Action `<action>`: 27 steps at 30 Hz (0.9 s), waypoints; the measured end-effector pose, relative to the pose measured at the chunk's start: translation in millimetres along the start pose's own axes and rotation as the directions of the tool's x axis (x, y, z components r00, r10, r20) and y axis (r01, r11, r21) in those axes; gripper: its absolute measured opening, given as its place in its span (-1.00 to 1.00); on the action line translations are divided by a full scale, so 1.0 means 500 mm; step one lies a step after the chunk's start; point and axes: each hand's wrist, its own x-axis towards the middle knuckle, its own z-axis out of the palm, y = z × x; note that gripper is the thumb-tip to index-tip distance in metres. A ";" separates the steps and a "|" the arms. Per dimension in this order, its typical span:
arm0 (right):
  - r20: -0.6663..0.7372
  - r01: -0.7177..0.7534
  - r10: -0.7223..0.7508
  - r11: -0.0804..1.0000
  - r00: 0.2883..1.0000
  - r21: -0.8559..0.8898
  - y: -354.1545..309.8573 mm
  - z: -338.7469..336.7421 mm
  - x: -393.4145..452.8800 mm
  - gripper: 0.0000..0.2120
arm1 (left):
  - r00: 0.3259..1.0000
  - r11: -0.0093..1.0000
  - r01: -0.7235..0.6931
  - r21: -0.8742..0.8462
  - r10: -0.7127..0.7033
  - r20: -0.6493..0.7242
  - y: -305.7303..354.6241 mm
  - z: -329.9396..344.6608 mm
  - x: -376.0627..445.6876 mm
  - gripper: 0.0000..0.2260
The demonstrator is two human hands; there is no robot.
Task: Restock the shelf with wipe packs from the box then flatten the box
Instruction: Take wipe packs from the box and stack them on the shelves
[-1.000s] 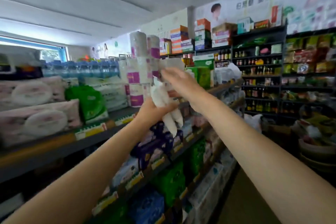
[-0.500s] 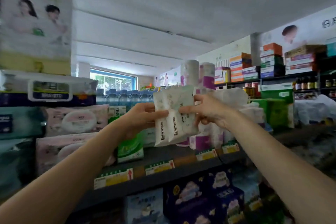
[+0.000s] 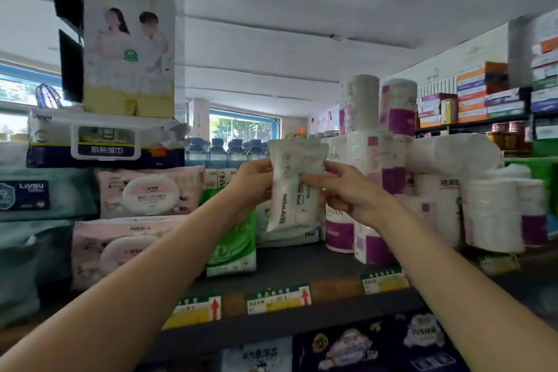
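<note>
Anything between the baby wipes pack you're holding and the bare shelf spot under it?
Nothing visible. Both the left hand and right hand hold the wipes pack upright above the dark bare shelf, which lies between the green pack and the purple-banded rolls. More white packs sit behind it.

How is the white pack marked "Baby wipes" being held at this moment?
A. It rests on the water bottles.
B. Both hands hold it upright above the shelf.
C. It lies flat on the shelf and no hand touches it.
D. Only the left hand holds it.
B: the left hand and the right hand grip opposite edges of the upright Baby wipes pack, above the shelf.
</note>
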 end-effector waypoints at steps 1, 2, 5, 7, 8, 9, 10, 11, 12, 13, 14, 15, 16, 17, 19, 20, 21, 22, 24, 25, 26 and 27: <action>-0.007 -0.002 0.002 1.000 1.000 0.020 0.008 0.003 0.013 -0.70 | 1.000 1.000 0.003 0.017 -0.003 0.006 0.002 0.001 0.007 -0.83; -0.025 -0.006 0.006 1.000 1.000 0.021 0.016 0.005 0.027 -0.73 | 1.000 0.998 -0.004 0.058 0.004 -0.002 0.002 -0.003 0.013 -0.83; -0.121 -0.036 0.033 0.999 0.992 -0.028 0.051 0.001 0.076 -0.81 | 0.985 0.833 -0.086 0.547 0.154 -0.080 -0.010 -0.044 0.030 -0.77; -0.165 -0.096 0.086 0.994 0.983 -0.053 0.086 0.001 0.113 -0.80 | 0.972 0.638 -0.093 0.765 0.223 -0.067 -0.026 -0.073 0.035 -0.77; -0.171 -0.128 0.116 0.990 0.978 -0.058 0.103 0.006 0.129 -0.79 | 0.972 0.598 -0.097 0.796 0.228 -0.052 -0.036 -0.084 0.034 -0.78; -0.178 -0.151 0.137 0.986 0.975 -0.068 0.122 0.013 0.144 -0.76 | 0.972 0.577 -0.098 0.811 0.229 -0.045 -0.045 -0.093 0.033 -0.78; -0.178 -0.164 0.149 0.984 0.973 -0.073 0.140 0.023 0.158 -0.71 | 0.971 0.553 -0.095 0.828 0.234 -0.044 -0.053 -0.100 0.032 -0.78; -0.172 -0.177 0.162 0.982 0.972 -0.072 0.157 0.032 0.170 -0.64 | 0.971 0.522 -0.090 0.848 0.234 -0.041 -0.061 -0.106 0.031 -0.78; -0.158 -0.192 0.181 0.979 0.971 -0.061 0.172 0.042 0.182 -0.59 | 0.973 0.476 -0.089 0.875 0.229 -0.025 -0.070 -0.111 0.031 -0.77; -0.140 -0.215 0.205 0.975 0.969 -0.059 0.185 0.052 0.193 -0.58 | 0.976 0.435 -0.087 0.896 0.215 -0.010 -0.079 -0.115 0.030 -0.75; -0.105 -0.235 0.224 0.965 0.969 -0.114 0.194 0.061 0.202 -0.60 | 0.981 0.401 -0.083 0.912 0.195 0.003 -0.086 -0.118 0.030 -0.73; -0.063 -0.248 0.239 0.931 0.969 -0.268 0.199 0.067 0.210 -0.62 | 0.985 0.367 -0.076 0.927 0.170 0.014 -0.094 -0.123 0.031 -0.72; -0.036 -0.246 0.257 0.867 0.966 -0.433 0.202 0.072 0.217 -0.65 | 0.989 0.333 -0.070 0.940 0.146 0.022 -0.101 -0.127 0.031 -0.72; -0.039 -0.240 0.264 0.793 0.964 -0.560 0.201 0.076 0.223 -0.69 | 0.992 0.313 -0.063 0.948 0.124 0.025 -0.107 -0.131 0.030 -0.72; -0.076 -0.245 0.267 0.685 0.961 -0.686 0.188 0.083 0.229 -0.74 | 0.995 0.298 -0.058 0.953 0.098 0.030 -0.115 -0.135 0.028 -0.73; -0.096 -0.248 0.258 0.654 0.961 -0.714 0.180 0.085 0.232 -0.71 | 0.995 0.288 -0.061 0.956 0.095 0.035 -0.118 -0.136 0.028 -0.74; -0.116 -0.250 0.245 0.640 0.963 -0.727 0.170 0.086 0.232 -0.64 | 0.994 0.278 -0.065 0.958 0.098 0.039 -0.120 -0.136 0.027 -0.74; -0.133 -0.245 0.219 0.641 0.967 -0.727 0.166 0.085 0.234 -0.52 | 0.994 0.273 -0.065 0.960 0.101 0.039 -0.122 -0.137 0.026 -0.73; -0.171 -0.204 0.115 0.627 0.979 -0.752 0.162 0.083 0.234 -0.33 | 0.992 0.277 -0.069 0.958 0.116 0.038 -0.128 -0.141 0.025 -0.74; -0.197 -0.181 0.041 0.611 0.979 -0.771 0.160 0.082 0.231 -0.28 | 0.990 0.282 -0.075 0.956 0.132 0.039 -0.133 -0.144 0.025 -0.74; -0.216 -0.155 -0.030 0.602 0.976 -0.783 0.157 0.083 0.227 -0.24 | 0.988 0.288 -0.085 0.954 0.150 0.042 -0.136 -0.146 0.023 -0.74; -0.223 -0.130 -0.084 0.597 0.971 -0.792 0.150 0.087 0.223 -0.22 | 0.985 0.292 -0.093 0.952 0.167 0.045 -0.138 -0.148 0.021 -0.75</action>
